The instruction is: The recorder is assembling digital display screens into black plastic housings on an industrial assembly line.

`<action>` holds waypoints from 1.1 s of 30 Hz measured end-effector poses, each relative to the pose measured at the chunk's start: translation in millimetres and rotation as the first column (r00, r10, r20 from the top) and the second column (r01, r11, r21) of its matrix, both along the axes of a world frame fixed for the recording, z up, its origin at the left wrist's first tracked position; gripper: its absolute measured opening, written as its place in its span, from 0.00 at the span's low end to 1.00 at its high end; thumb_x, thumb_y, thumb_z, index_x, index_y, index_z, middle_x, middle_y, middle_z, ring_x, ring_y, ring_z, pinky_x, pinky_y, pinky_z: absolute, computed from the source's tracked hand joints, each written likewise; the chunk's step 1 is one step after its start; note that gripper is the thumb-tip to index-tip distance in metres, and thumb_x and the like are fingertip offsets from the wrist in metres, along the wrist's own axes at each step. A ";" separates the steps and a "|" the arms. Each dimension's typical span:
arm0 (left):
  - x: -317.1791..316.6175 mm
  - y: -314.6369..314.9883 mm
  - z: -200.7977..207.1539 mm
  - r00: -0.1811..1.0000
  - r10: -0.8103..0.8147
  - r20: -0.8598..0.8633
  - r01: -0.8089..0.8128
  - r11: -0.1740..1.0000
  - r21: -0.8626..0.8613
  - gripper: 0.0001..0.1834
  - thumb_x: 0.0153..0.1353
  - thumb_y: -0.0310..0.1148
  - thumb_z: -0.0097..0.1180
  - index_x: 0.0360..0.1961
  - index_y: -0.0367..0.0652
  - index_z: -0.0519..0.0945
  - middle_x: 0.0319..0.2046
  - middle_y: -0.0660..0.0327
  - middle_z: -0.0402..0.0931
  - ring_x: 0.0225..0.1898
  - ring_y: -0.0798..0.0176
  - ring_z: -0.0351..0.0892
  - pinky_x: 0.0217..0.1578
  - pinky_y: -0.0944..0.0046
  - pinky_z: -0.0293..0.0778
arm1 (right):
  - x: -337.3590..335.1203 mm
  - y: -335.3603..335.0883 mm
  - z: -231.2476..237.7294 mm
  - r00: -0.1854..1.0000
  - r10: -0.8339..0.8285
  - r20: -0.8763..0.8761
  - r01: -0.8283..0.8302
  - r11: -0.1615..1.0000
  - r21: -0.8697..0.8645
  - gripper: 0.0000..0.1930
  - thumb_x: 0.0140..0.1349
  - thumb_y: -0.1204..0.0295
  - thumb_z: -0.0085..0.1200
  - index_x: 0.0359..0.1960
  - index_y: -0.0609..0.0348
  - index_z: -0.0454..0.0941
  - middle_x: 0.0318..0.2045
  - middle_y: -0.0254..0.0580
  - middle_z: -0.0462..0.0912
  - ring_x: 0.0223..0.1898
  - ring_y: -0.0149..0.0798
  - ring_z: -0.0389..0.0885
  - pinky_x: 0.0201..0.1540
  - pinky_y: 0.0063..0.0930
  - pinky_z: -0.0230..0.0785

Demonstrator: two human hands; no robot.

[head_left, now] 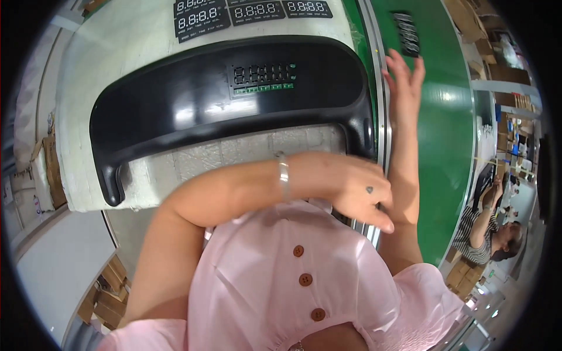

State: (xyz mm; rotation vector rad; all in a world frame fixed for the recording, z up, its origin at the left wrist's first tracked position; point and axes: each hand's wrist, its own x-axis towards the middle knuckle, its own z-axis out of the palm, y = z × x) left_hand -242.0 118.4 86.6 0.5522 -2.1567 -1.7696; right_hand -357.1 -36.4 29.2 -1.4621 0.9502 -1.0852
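A black curved plastic console housing (170,96) lies on the white padded surface, with its two legs pointing toward me. Set into its face is a window with digit-shaped openings (263,76) and a strip of green below. My left hand (360,190) is over my right forearm, back up and slightly blurred, its fingers mostly hidden. Out to the right, over the green surface, my right hand (404,79) reaches forward with fingers spread. Its fingertips are just short of a small black digit display piece (406,34), and I cannot tell whether they touch it.
Several black digit overlay sheets (257,11) lie at the far edge of the white foam-like padding (79,146). A metal rail (381,140) runs between it and the green belt-like surface (448,146). A person in a striped top (474,240) works at the right. Cardboard boxes (465,275) stand nearby.
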 end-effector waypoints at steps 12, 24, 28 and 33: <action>19.5 10.7 -11.4 0.855 0.406 -0.323 -0.515 0.739 -0.434 0.25 0.48 0.54 0.59 0.29 0.39 0.79 0.35 0.55 0.73 0.50 0.52 0.69 0.58 0.51 0.60 | 10.3 11.8 55.9 0.964 -0.142 0.224 0.196 0.950 -0.242 0.10 0.61 0.75 0.58 0.42 0.67 0.80 0.36 0.39 0.82 0.37 0.28 0.79 0.46 0.22 0.72; 75.0 27.9 0.0 0.699 0.704 -0.123 -0.598 0.481 -0.642 0.21 0.56 0.45 0.58 0.44 0.40 0.77 0.48 0.51 0.72 0.55 0.45 0.67 0.57 0.46 0.62 | 55.3 39.2 61.8 0.995 0.084 0.049 -0.074 0.981 -0.181 0.15 0.56 0.81 0.60 0.47 0.64 0.78 0.29 0.36 0.82 0.30 0.22 0.78 0.34 0.14 0.72; 68.6 37.3 -14.7 0.683 0.728 -0.066 -0.551 0.454 -0.700 0.23 0.54 0.43 0.58 0.46 0.37 0.76 0.53 0.40 0.67 0.59 0.38 0.63 0.56 0.45 0.63 | 65.7 41.9 51.6 0.977 0.204 0.064 -0.201 0.979 -0.042 0.13 0.56 0.82 0.59 0.45 0.65 0.78 0.29 0.36 0.82 0.29 0.23 0.78 0.32 0.15 0.73; 89.1 65.3 -4.0 0.679 0.630 -0.376 -0.734 0.583 -0.349 0.10 0.52 0.34 0.62 0.33 0.42 0.80 0.30 0.59 0.77 0.33 0.58 0.77 0.36 0.64 0.74 | 65.5 58.0 47.1 0.936 0.333 -0.111 -0.330 0.943 0.043 0.12 0.56 0.82 0.60 0.43 0.63 0.80 0.29 0.34 0.82 0.28 0.21 0.77 0.29 0.16 0.73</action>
